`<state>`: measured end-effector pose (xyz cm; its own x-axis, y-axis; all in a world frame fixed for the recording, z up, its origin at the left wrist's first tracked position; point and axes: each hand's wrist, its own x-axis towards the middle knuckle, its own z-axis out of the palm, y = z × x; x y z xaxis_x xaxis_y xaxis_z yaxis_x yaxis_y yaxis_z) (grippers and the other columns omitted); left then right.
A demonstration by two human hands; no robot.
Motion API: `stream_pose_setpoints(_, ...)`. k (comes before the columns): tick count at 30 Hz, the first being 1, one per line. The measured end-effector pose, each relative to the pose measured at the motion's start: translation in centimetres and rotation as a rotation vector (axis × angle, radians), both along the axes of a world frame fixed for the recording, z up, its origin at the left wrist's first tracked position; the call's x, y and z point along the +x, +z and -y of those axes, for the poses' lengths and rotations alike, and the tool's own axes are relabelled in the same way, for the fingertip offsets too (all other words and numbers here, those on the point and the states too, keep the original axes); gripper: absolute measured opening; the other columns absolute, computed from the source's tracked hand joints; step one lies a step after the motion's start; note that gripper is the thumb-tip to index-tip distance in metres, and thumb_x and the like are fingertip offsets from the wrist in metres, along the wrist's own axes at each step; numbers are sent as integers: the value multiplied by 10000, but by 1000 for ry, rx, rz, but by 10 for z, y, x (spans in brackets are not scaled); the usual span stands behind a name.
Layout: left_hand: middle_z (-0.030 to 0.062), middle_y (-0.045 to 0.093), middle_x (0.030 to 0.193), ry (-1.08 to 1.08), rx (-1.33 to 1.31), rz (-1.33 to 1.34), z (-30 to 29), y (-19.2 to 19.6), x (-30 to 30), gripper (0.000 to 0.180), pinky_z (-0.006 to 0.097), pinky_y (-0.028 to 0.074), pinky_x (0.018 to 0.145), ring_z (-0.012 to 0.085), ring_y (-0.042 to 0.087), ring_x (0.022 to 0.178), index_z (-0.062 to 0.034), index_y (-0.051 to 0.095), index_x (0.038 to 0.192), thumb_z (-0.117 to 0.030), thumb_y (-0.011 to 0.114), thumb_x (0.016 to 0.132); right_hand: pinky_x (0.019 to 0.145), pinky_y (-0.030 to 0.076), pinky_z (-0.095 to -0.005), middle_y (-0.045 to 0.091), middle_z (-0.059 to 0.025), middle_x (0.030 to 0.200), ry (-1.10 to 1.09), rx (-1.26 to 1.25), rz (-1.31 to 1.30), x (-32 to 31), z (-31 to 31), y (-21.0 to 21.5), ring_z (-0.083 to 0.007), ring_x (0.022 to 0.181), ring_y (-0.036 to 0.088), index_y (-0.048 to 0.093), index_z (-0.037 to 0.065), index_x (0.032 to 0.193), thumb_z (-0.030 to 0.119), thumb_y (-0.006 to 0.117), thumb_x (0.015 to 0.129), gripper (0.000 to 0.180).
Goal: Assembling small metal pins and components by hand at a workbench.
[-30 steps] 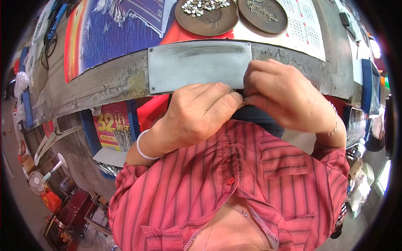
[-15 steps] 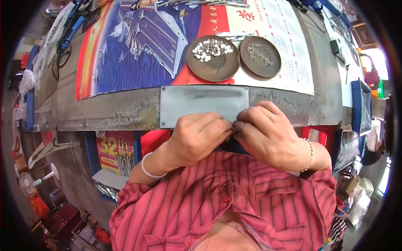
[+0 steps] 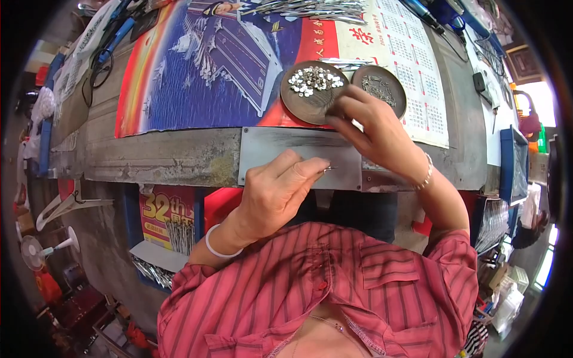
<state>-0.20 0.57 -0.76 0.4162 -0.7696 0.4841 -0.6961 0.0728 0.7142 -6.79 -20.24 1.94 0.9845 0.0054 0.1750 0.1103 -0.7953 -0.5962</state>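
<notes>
Just over the front edge of a grey metal plate, my left hand pinches a small thin metal piece; only its tip shows past the fingers. My right hand hovers over the near rims of two round brown dishes, fingers curled and smeared by motion, so any object in them cannot be made out. The left dish holds a heap of small shiny white-silver pieces. Tiny dark metal parts lie in the right dish, partly covered by my hand.
A printed calendar sheet covers much of the worn grey bench. Long thin metal pieces are piled at the far side. Cables and a blue-handled tool lie far left; a blue bin stands at the right.
My right hand has left my left hand and moved up and away to the dishes. My left hand stays near the plate, now showing the thin piece's tip. The whole view has shifted slightly.
</notes>
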Motion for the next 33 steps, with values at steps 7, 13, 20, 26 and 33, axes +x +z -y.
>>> stream_pose_setpoints(7,99,560,738,4,-42,-229,-14,-2,-9,249,315,455,522,249,573,600,-27,609,993,76,624,766,726,414,-381,518,-112,851,-15,-426,108,35,4,-36,-288,830,555,566,43,791,97,554,784,56)
stream_pose_setpoints(13,105,586,774,81,-41,-333,-21,-5,-9,199,284,456,553,202,583,637,-1,611,976,75,609,793,752,393,-366,498,-98,847,18,-536,141,33,-2,-37,-263,830,536,551,51,789,78,531,779,34)
stream_pose_setpoints(20,31,558,799,90,-79,-536,-19,-16,-10,179,176,364,503,41,473,595,14,613,989,93,571,834,753,390,-358,501,-97,825,75,-471,63,27,0,-35,-258,794,536,530,51,755,86,527,778,41)
stream_pose_setpoints(26,21,555,816,69,-62,-582,-12,-16,-16,175,169,365,513,32,467,603,23,610,1004,84,567,846,771,411,-381,555,-95,806,93,-511,88,43,7,-37,-263,806,579,570,32,797,83,518,779,75)
stream_pose_setpoints(33,39,581,852,75,-119,-724,-14,-11,-23,173,162,365,508,42,475,586,30,594,1032,43,568,862,798,412,-373,570,-114,806,66,-311,171,9,7,-4,-283,782,583,549,23,791,87,584,759,80)
